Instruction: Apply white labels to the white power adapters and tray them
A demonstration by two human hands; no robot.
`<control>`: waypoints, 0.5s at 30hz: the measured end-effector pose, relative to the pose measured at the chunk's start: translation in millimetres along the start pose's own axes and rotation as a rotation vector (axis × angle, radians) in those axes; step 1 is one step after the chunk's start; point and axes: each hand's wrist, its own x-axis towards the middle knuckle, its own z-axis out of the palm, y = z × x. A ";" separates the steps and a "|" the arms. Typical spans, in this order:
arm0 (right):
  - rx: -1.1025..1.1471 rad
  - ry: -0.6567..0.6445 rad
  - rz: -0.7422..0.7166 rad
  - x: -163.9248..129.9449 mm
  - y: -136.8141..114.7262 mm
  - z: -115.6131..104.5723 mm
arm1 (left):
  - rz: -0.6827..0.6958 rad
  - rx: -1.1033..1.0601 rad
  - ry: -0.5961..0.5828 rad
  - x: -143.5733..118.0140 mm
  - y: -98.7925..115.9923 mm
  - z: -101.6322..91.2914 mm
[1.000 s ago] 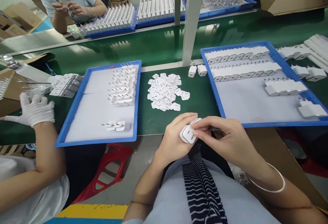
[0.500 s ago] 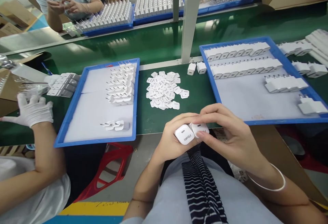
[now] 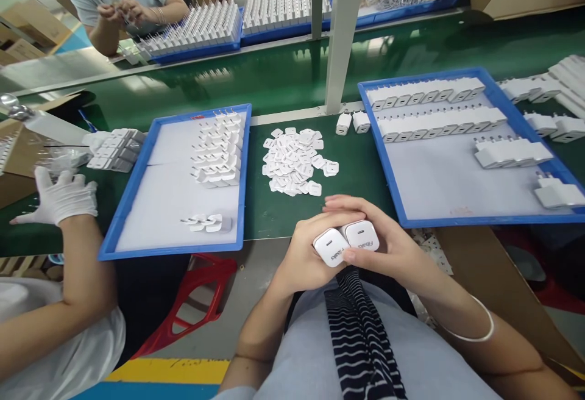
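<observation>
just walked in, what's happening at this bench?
A person holds two white charger plugs side by side at the table edge: the left hand grips one charger, the right hand the other charger. Ahead lie a pile of small white labels on the green belt, flanked by a left blue tray and a right blue tray, both holding chargers. A co-worker's gloved hand reaches at far left.

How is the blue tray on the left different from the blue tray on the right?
The left tray holds a short stack of chargers and a few loose ones near its front; the right tray holds long neat rows. The left tray's chargers show their prongs; the right tray's mostly show flat ends. Both are blue-rimmed with white floors, resting on the green belt.
</observation>
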 end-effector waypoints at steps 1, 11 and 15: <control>0.041 -0.007 0.012 0.0 1.1 1.4 | -0.009 0.028 0.004 -0.3 0.7 0.3; 0.133 0.082 0.041 2.2 18.4 13.6 | -0.051 0.074 0.019 -6.3 -10.0 3.7; 0.111 0.173 -0.027 4.3 19.5 19.8 | -0.047 0.107 0.012 -9.0 -10.5 6.1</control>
